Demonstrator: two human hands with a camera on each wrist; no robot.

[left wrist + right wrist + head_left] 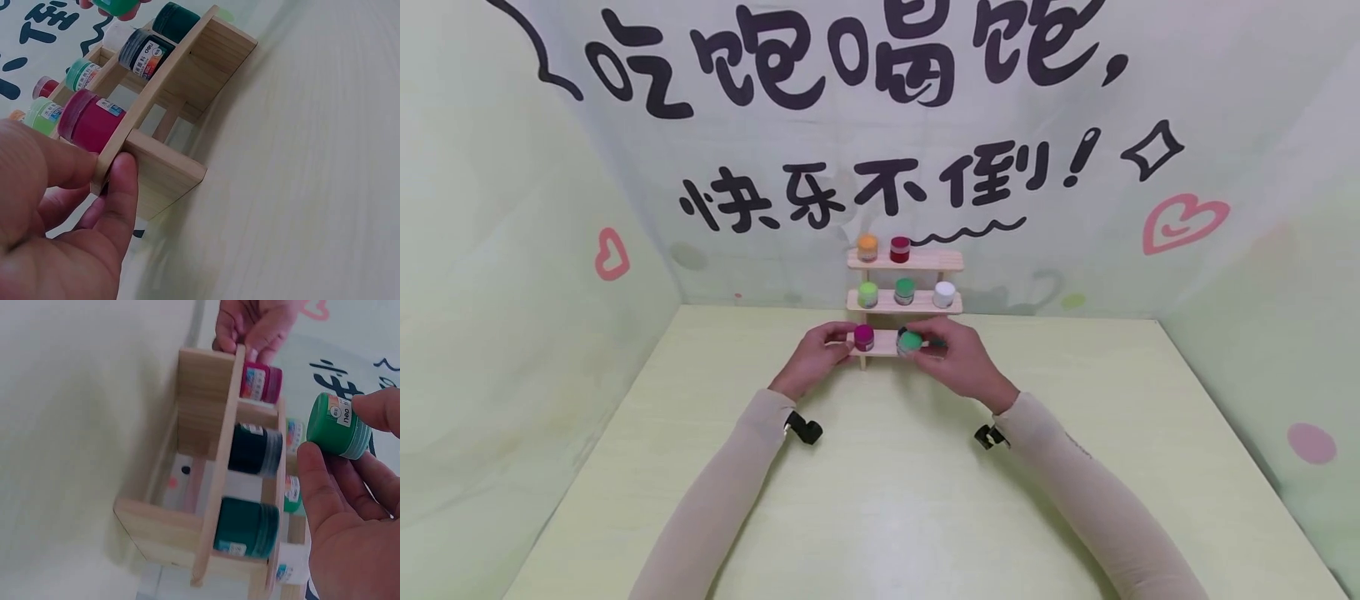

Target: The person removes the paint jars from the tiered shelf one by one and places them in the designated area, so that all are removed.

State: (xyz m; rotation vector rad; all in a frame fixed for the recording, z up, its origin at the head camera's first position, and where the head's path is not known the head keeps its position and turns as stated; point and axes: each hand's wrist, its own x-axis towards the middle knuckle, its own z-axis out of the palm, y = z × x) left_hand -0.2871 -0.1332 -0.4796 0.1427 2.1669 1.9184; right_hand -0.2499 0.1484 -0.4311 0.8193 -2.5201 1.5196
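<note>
A three-tier wooden rack (902, 307) stands on the table. My left hand (816, 354) pinches the left end of its bottom shelf (165, 81), beside a magenta paint jar (92, 120). In my right hand (958, 354), a green paint jar (337, 425) is held between thumb and fingers, tilted and in front of the rack. A very dark jar (255, 449) and a dark teal jar (247, 527) share the bottom shelf with the magenta one; in the head view my right hand and the green jar mostly cover them.
The middle shelf carries a light green jar (868, 294), another green jar (905, 291) and a white jar (944, 293). On the top shelf are an orange jar (867, 247) and a dark red jar (899, 249). Behind the rack hangs a printed backdrop (760, 267) at the table's (880, 500) far edge.
</note>
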